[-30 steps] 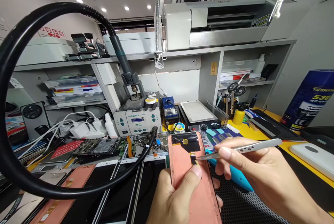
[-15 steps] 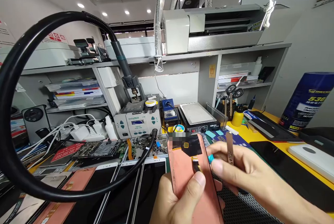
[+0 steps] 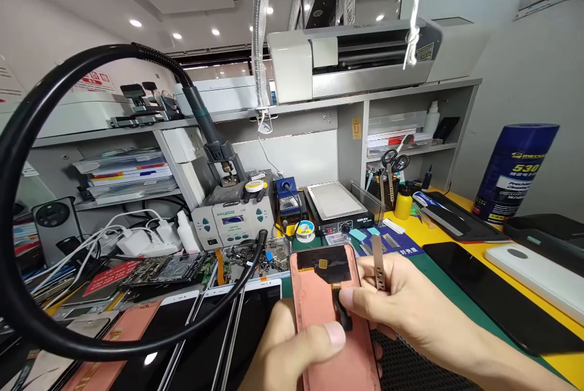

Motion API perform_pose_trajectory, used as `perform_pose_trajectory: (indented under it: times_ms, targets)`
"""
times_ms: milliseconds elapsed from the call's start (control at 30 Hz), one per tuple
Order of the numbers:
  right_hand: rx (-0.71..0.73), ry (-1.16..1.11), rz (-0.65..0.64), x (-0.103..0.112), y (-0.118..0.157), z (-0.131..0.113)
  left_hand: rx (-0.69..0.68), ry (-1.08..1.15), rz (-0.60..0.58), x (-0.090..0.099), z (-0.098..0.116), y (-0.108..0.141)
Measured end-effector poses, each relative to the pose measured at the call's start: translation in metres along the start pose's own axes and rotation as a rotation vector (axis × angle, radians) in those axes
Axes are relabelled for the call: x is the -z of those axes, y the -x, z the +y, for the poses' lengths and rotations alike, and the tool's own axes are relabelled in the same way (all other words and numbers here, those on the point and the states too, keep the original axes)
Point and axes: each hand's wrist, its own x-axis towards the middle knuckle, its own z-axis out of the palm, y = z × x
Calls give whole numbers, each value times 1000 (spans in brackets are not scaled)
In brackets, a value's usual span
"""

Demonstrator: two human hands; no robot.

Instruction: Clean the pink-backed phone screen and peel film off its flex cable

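Grey station (image 3: 232, 221), front print blurry, looks like "QUICK" and "LEAD FREE"; right of it and nearer the camera, left hand (image 3: 292, 354) closed round pink-backed panel (image 3: 312, 303), thumb flat on the back, fingertips showing past the right edge. Right hand (image 3: 396, 300), further right of the station, curled nearly closed with tweezers (image 3: 378, 260) tucked upright in the fingers, thumb tip at the panel's black flex cable (image 3: 343, 318), can't tell if pinching it. Far right of the station, blue can (image 3: 515, 175) reads "530" under "MECH…", last letters unclear, smaller print blurred.
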Motion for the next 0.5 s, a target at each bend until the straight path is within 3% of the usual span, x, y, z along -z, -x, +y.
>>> perform_pose_trajectory:
  times_ms: [233,367,500]
  targets:
    - [21,-56,115,-3,1,-8,-187,-302,37,-22,21,-14]
    - [9,-68,107,-4,-2,-4,-262,-358,153,-13,12,-19]
    - [-18,-42,109,-7,-2,2,-189,-357,276,-3,2,-17]
